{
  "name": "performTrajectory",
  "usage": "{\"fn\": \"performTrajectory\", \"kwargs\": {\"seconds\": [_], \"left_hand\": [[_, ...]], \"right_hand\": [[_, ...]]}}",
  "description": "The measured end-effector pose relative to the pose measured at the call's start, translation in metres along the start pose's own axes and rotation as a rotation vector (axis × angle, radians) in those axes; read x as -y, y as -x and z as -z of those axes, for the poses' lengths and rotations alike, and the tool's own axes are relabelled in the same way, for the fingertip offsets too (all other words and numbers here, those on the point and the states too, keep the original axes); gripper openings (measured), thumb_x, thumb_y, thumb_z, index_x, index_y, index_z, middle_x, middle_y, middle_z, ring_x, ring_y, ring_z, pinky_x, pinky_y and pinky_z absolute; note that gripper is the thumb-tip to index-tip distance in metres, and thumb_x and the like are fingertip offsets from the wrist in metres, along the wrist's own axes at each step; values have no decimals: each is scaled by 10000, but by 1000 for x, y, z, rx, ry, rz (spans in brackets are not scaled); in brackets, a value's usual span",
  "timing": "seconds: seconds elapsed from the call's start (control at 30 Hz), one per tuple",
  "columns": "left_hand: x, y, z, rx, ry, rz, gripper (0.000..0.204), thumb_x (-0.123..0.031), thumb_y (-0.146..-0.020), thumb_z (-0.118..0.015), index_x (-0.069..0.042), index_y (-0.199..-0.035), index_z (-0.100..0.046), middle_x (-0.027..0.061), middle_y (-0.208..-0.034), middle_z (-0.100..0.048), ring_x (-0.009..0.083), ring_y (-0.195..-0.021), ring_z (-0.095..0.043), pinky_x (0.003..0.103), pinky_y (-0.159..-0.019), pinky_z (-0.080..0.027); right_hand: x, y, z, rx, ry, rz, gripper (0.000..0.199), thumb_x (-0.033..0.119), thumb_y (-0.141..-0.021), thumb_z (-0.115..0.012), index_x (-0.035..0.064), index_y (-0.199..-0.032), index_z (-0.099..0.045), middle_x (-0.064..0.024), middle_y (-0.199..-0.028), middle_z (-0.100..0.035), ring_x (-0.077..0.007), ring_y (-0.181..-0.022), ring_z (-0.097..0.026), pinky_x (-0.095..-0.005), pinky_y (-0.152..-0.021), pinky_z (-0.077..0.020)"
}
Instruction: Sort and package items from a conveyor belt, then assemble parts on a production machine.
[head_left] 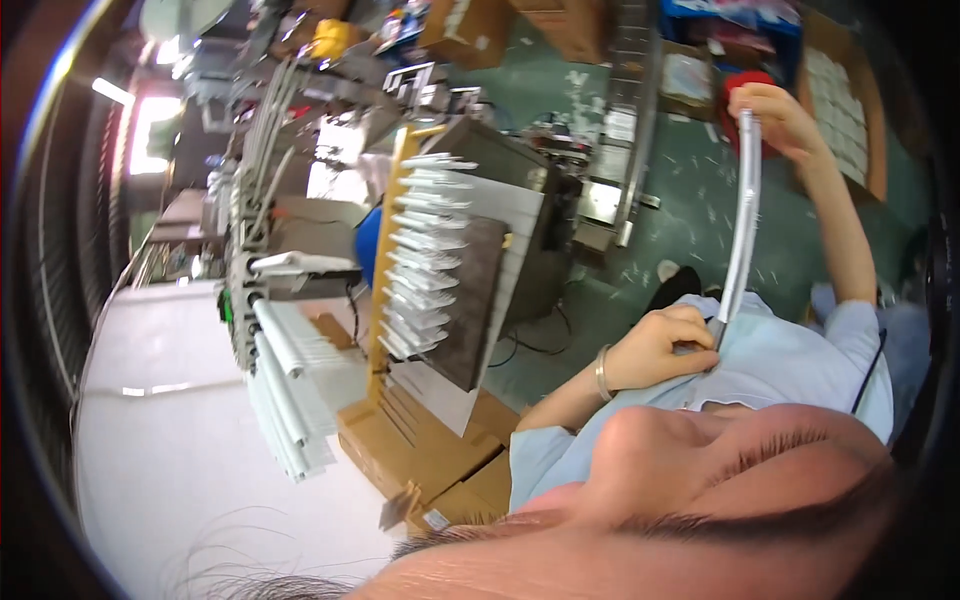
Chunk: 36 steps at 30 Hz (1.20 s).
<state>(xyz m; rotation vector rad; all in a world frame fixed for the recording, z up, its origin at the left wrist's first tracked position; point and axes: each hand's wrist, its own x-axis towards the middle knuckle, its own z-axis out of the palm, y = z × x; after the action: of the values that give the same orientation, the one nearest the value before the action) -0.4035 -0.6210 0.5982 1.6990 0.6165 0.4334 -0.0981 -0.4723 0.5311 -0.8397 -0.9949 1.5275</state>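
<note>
Brown cardboard boxes (pixel 420 450) lay flat under the rack; more brown boxes (pixel 470 30) stood at the far top.

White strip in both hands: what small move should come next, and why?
Probably swing the white strip leftward toward the wooden rack. The left hand pinches its lower end by the light blue shirt, the right hand its upper end, and rows of similar white pieces already sit on that rack.

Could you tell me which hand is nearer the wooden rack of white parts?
Left: the left hand, holding a white strip, is right of the rack; the right hand is farther right.
</note>
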Motion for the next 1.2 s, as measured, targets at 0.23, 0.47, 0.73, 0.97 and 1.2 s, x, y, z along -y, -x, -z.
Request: {"fn": "performTrajectory", "kwargs": {"seconds": [0.23, 0.47, 0.73, 0.97, 1.2], "left_hand": [[-14, -5, 62, -590, -474, -28, 74, -50, -817, -602, 0, -863, -631, 107, -726, -553, 228, -645, -531, 296, -612, -440], [-51, -1, 147, -1205, -758, 12, 130, -25, -857, -549, 14, -959, -619, 99, -788, -558, 178, -687, -532, 276, -614, -414], [-68, -26, 185, -1595, -459, -104, 188, -50, -890, -536, 24, -1042, -617, 43, -801, -582, 100, -739, -544, 221, -682, -437], [-95, -44, 209, -1810, -441, -200, 203, -61, -879, -561, 2, -1061, -625, 39, -821, -557, 102, -746, -534, 213, -677, -434], [-97, -15, 245, -1873, -1238, -61, 270, -11, -865, -512, -78, -1092, -643, 52, -935, -449, 121, -797, -449, 249, -719, -406]], "right_hand": [[72, -70, -11, 99, 110, 380, 181, 216, -873, -568, 39, -891, -600, -17, -856, -542, -87, -753, -513, -216, -678, -399], [126, -143, -82, 285, 236, 623, 261, 182, -884, -577, -13, -1057, -591, -130, -880, -646, -224, -710, -599, -292, -686, -473], [140, -235, -90, 740, 190, 441, 196, 184, -912, -526, 18, -979, -608, -28, -872, -546, -91, -765, -513, -217, -692, -400], [140, -260, -95, 836, 121, 685, 221, 157, -906, -537, 3, -1049, -606, -51, -886, -559, -114, -765, -518, -229, -670, -400], [151, -235, -148, 756, 227, 1000, 235, 188, -886, -575, 13, -1038, -614, -46, -840, -584, -134, -761, -529, -256, -678, -382]]}}
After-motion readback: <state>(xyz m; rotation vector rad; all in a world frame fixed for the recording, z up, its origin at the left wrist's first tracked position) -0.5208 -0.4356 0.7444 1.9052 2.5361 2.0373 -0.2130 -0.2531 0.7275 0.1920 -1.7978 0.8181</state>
